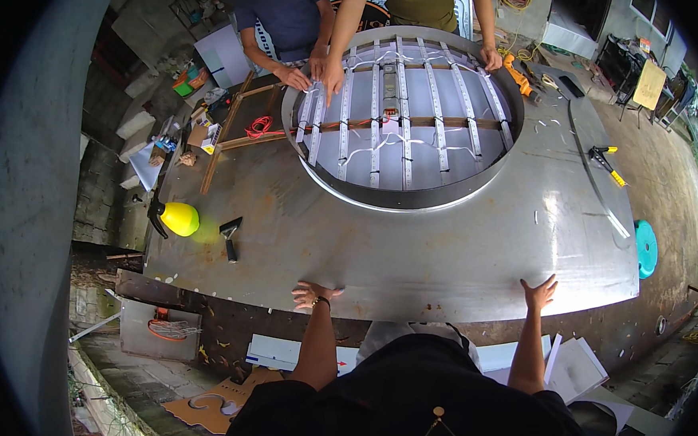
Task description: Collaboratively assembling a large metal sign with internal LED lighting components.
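Observation:
My left hand point(315, 295) rests at the near edge of a grey metal-topped table point(411, 254), fingers spread, a dark band at its wrist. Farther right along that edge, my right hand point(539, 293) also lies open with its fingers apart. Neither holds anything. Toward the far side sits a round light box point(396, 198) with a metal rim, white LED strips point(406, 149) and wiring inside. Two people stand behind it. One person's hands point(295, 76) touch its left rim; the other's hands point(491, 57) are at its left strips and right rim.
On the left are a yellow spray bottle point(179, 219), a black squeegee point(230, 239) and a coiled red cable point(259, 126). An orange power tool point(520, 81), a yellow-black clamp-like tool point(607, 165) and a curved metal strip point(588, 165) lie right. A teal stool point(644, 249) stands beside the table.

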{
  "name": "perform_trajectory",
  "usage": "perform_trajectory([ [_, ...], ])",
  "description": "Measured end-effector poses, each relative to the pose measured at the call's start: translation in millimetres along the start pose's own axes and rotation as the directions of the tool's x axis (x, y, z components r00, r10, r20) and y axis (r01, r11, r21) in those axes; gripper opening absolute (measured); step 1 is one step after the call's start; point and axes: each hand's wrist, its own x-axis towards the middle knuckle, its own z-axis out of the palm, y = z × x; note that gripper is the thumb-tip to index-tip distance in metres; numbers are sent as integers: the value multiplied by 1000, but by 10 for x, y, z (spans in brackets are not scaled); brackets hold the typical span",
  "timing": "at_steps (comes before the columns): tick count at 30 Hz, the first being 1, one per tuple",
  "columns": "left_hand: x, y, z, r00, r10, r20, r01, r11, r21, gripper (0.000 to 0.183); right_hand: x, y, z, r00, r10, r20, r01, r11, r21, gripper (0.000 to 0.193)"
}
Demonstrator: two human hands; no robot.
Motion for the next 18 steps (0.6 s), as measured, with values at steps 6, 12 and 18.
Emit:
perform_trajectory([
  [6,-15,24,-3,999,18,-27,-17,999,36,146,-314,-90,-126,956,163,243,-95,959,-268,128],
  [12,-36,-27,2,998,49,-42,-47,997,60,147,-306,-173,-229,945,170,280,-77,946,-314,127],
  [18,-16,9,-34,999,37,2,-37,997,73,147,-227,-225,-223,941,163,297,-46,930,-365,126],
])
